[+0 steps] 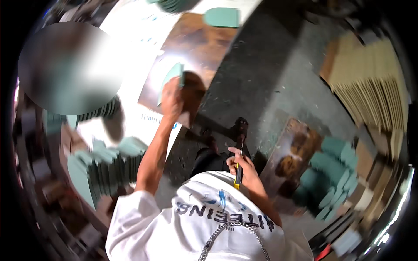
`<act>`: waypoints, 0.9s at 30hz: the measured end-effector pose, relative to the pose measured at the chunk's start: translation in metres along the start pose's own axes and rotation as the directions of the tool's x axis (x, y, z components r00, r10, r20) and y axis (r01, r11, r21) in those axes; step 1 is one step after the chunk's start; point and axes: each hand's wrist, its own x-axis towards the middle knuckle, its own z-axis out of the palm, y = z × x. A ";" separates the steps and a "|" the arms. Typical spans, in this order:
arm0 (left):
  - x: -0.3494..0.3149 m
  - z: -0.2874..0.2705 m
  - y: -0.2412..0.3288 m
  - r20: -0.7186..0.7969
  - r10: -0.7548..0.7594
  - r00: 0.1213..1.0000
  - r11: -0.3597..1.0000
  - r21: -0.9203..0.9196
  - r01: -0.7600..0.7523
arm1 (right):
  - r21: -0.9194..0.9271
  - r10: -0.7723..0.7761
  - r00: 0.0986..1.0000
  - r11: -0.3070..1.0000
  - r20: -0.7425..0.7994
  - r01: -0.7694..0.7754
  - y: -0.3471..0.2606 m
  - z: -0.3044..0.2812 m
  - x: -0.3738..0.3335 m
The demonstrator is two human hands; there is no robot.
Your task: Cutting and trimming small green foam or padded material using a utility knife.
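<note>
My left hand (172, 98) is closed on the edge of a pale green foam piece (175, 71), holding it tilted over a worn brown board (191, 41). The board lies on a white-covered table. My fingers partly hide the piece, and their shadow falls on the board beside it. Close to my body, my right hand (244, 168) grips a yellow and black utility knife (237, 177), whose thin blade points away from me. Another green piece (222, 17), rounded at one end, lies flat at the board's far end.
Stacked green pieces (109, 163) stand at the left, with more on a brown board (300, 139) at the right. A large pile of cream sheets (370, 87) rises at the far right. A blurred grey disc (69, 67) covers the upper left. My feet are on the dark floor (261, 65).
</note>
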 end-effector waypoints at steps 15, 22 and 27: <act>0.022 0.099 -0.074 -0.054 -0.456 0.888 0.771 0.474 0.425 | -0.471 -0.089 0.957 0.881 -0.275 -0.053 -0.147 -0.046 0.146; 0.025 0.124 -0.059 -0.258 -0.373 0.891 0.774 0.442 0.452 | -0.792 -0.389 0.691 -0.250 0.609 0.557 -0.129 0.043 0.229; 0.041 0.125 -0.040 -0.218 -0.498 0.839 0.699 0.471 0.538 | -0.664 -0.415 0.523 -0.543 0.744 0.514 -0.100 0.009 0.238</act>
